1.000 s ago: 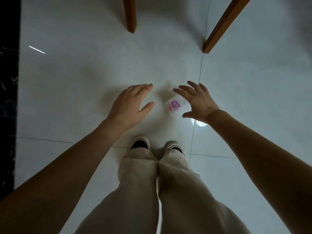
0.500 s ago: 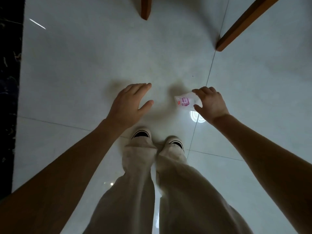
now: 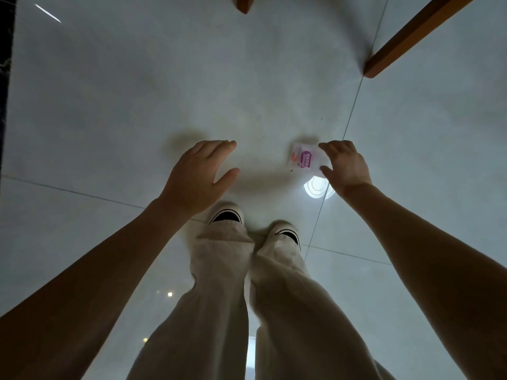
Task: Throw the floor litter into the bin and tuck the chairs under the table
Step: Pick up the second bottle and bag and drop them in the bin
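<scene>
The right hand (image 3: pixel 347 165) pinches a white sachet (image 3: pixel 304 159), its purple print illegible, one edge hidden; the left hand (image 3: pixel 197 179) hangs slack, holding nothing.

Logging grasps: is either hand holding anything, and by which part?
The right hand pinches the litter packet by one edge; the left hand holds nothing.

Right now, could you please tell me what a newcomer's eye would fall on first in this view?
The small white wrapper with purple print stands out, pinched at its edge by the right hand just ahead of the person's shoes. The left hand hangs open beside it, holding nothing. Two wooden legs jut in at the top over the pale tiled floor.
</scene>
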`<action>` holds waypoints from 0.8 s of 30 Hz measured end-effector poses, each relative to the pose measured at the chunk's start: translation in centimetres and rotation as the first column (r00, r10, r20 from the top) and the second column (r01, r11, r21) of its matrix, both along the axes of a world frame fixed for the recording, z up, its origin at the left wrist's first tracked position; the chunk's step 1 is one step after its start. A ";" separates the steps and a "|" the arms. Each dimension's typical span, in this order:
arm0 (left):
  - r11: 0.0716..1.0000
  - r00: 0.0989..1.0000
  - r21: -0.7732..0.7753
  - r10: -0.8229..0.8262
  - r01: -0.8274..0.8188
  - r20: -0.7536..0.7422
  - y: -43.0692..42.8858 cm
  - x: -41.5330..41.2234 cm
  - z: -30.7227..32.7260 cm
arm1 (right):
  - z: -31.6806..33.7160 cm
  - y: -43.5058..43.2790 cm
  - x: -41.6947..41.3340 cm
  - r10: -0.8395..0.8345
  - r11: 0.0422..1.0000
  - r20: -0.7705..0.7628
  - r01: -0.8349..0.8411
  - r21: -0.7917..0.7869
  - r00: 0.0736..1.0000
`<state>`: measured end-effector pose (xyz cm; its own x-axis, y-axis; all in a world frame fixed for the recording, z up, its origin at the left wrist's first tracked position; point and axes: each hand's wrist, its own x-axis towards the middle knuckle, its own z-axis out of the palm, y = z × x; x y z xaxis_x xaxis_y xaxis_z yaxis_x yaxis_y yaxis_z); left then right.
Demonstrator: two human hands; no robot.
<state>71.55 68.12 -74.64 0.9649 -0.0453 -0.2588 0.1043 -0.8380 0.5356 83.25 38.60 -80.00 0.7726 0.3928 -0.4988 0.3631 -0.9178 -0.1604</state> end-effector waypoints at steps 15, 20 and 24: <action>0.999 1.000 -0.038 0.026 -0.027 -0.013 0.1 1.3 -0.8 | -0.1 0.2 -1.6 -0.026 1.000 0.088 0.027 -0.016 0.996; 0.995 0.995 -0.029 0.096 -0.095 0.014 0.7 1.1 4.7 | 7.1 3.7 -1.2 -0.127 0.982 0.147 0.104 0.158 0.981; 0.983 0.983 -0.030 0.180 -0.178 0.048 2.8 0.7 14.0 | 17.3 8.0 -1.0 -0.121 0.962 0.200 0.066 0.265 0.972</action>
